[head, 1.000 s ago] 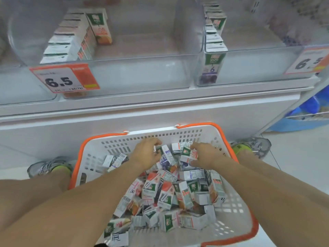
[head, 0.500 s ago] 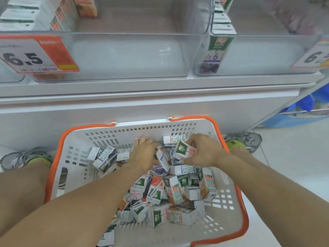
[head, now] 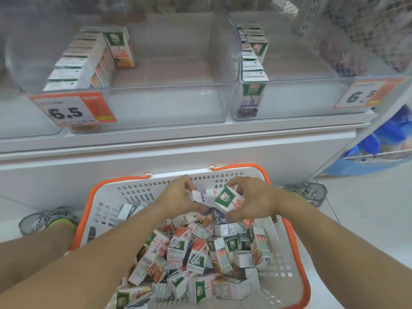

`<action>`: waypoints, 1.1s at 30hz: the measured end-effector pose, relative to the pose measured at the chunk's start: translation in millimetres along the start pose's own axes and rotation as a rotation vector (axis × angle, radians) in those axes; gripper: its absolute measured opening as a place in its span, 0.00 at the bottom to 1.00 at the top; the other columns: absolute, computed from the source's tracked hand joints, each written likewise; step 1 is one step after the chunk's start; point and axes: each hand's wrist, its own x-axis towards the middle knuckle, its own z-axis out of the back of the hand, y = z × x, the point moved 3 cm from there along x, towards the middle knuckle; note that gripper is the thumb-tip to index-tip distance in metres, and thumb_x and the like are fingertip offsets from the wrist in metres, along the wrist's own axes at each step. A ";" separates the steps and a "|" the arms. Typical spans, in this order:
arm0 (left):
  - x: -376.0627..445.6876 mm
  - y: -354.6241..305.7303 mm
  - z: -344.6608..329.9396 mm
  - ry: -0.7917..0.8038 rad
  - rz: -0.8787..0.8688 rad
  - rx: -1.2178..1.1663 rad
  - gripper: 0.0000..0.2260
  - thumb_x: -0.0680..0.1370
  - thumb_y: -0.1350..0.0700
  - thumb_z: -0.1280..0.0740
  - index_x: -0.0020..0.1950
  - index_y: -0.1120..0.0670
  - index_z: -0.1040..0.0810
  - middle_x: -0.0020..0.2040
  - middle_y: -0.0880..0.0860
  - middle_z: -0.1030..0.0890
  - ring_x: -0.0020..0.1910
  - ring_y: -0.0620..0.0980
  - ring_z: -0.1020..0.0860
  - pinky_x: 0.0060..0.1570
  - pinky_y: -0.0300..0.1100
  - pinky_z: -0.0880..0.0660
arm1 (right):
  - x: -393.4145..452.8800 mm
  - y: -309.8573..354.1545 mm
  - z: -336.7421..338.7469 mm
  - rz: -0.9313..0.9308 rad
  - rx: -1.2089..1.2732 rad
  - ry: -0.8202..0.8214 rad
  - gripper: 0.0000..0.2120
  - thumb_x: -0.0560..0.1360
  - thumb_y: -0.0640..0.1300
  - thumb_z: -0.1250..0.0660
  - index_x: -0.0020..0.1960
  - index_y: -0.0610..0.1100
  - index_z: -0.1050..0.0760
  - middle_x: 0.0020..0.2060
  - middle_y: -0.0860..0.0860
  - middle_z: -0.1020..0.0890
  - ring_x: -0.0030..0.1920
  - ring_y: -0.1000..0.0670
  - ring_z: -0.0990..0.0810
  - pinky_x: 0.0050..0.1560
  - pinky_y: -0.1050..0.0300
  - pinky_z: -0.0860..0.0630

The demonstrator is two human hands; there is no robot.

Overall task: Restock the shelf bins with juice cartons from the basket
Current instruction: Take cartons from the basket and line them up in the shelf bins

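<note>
Both hands now lifted off the pile, left hand and right hand fingers grasping juice cartons between them, gathered for the shelf bins.

This is a shop aisle, a grocery or convenience store. On a white shelf at the far side stand clear plastic bins with rows of small juice cartons, and orange-and-white price tags reading 6.5 are fixed to their fronts. On the near floor sits a white shopping basket with orange handles, heaped with the same cartons.
</note>
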 end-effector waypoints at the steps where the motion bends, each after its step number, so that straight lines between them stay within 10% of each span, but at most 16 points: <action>1: -3.8 -6.2 11.6 0.011 0.014 -0.039 0.25 0.60 0.52 0.16 0.46 0.53 0.29 0.53 0.49 0.18 0.50 0.49 0.19 0.48 0.53 0.19 | -5.8 9.5 4.3 0.025 0.003 0.018 0.26 0.64 0.55 0.20 0.58 0.50 0.25 0.50 0.55 0.18 0.44 0.54 0.18 0.41 0.60 0.22; 11: -94.0 -83.4 124.5 0.473 -0.004 0.022 0.25 0.67 0.43 0.22 0.56 0.53 0.24 0.39 0.58 0.17 0.33 0.49 0.26 0.31 0.40 0.31 | -48.1 85.3 40.7 0.283 0.445 -0.023 0.22 0.64 0.46 0.18 0.53 0.40 0.20 0.47 0.46 0.14 0.46 0.44 0.16 0.52 0.39 0.22; 18: -125.2 -82.7 155.0 0.392 -0.122 -0.127 0.28 0.63 0.29 0.27 0.56 0.44 0.20 0.46 0.71 0.19 0.39 0.57 0.28 0.38 0.49 0.37 | -41.9 128.8 24.2 0.300 0.678 -0.088 0.27 0.73 0.51 0.28 0.57 0.28 0.25 0.45 0.36 0.16 0.40 0.45 0.18 0.38 0.54 0.18; 26: -146.7 -85.7 197.5 0.258 -0.229 -0.025 0.12 0.73 0.46 0.26 0.50 0.49 0.21 0.32 0.51 0.17 0.28 0.44 0.23 0.33 0.37 0.30 | -43.4 182.1 35.4 0.447 0.498 -0.152 0.14 0.69 0.50 0.25 0.48 0.41 0.18 0.37 0.45 0.18 0.39 0.49 0.22 0.43 0.55 0.25; 33: -156.0 -80.1 248.1 0.005 -0.255 -0.238 0.24 0.64 0.46 0.23 0.57 0.49 0.23 0.37 0.54 0.14 0.31 0.46 0.22 0.30 0.41 0.27 | -23.3 238.7 94.4 0.586 0.559 -0.497 0.18 0.66 0.47 0.26 0.51 0.37 0.23 0.39 0.36 0.18 0.33 0.45 0.17 0.35 0.53 0.18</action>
